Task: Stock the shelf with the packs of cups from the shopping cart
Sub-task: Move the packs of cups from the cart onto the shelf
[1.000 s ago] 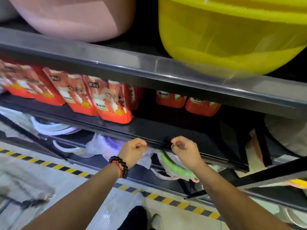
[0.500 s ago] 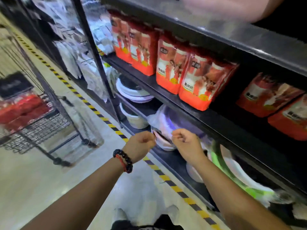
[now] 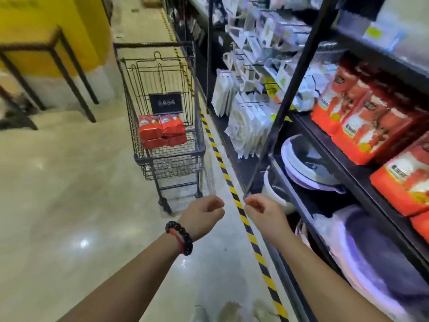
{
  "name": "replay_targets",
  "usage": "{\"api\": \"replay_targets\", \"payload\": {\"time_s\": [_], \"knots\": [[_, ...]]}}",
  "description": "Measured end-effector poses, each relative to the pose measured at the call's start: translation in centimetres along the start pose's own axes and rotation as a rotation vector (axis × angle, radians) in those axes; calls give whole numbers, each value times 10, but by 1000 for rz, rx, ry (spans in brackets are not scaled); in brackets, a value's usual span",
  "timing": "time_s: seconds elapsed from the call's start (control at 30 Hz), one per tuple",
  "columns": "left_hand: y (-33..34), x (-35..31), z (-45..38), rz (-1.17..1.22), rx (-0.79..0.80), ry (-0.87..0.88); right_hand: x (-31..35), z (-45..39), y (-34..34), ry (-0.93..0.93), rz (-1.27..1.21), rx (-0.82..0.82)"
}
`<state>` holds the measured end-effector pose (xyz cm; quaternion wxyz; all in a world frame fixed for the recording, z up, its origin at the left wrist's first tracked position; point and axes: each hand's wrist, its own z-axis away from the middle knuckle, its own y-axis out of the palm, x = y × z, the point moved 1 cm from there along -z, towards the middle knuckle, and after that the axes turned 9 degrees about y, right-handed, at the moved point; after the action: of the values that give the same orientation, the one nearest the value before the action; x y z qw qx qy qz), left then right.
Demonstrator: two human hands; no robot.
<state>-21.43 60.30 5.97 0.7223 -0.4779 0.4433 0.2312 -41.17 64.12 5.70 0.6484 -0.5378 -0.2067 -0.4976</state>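
Observation:
A dark wire shopping cart (image 3: 137,156) stands ahead in the aisle with several red packs of cups (image 3: 161,131) stacked in its basket. More red packs of cups (image 3: 362,122) stand in a row on the black shelf (image 3: 357,173) at my right. My left hand (image 3: 203,214), with a dark bead bracelet on the wrist, is loosely curled and holds nothing. My right hand (image 3: 264,213) is likewise curled and empty, close to the shelf's lower front edge. Both hands hover over the floor, short of the cart.
Yellow-black tape (image 3: 234,194) runs along the floor beside the shelving. Plastic basins (image 3: 308,166) sit on the lower shelves, and white packets (image 3: 246,126) hang further along. A dark-legged table (image 3: 69,73) stands by the yellow wall at left.
My view has swung left from the shelf toward the aisle, bringing the cart into full view ahead. Both hands have come away from the shelf edge, still curled and empty.

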Motion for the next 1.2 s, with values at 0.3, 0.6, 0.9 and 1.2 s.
{"api": "replay_targets", "payload": {"time_s": [0.3,0.6,0.9,1.2], "knots": [[-82,40,-39,22,-164,-55,70,-88,53,-112,86,104],[-153,68,-130,-36,-277,-185,139,-212,95,-192,43,257],[-213,94,-209,66,-382,-251,195,-313,139,-226,80,360],[-285,160,-288,172,-410,-278,246,-407,208,-219,146,358]]}}
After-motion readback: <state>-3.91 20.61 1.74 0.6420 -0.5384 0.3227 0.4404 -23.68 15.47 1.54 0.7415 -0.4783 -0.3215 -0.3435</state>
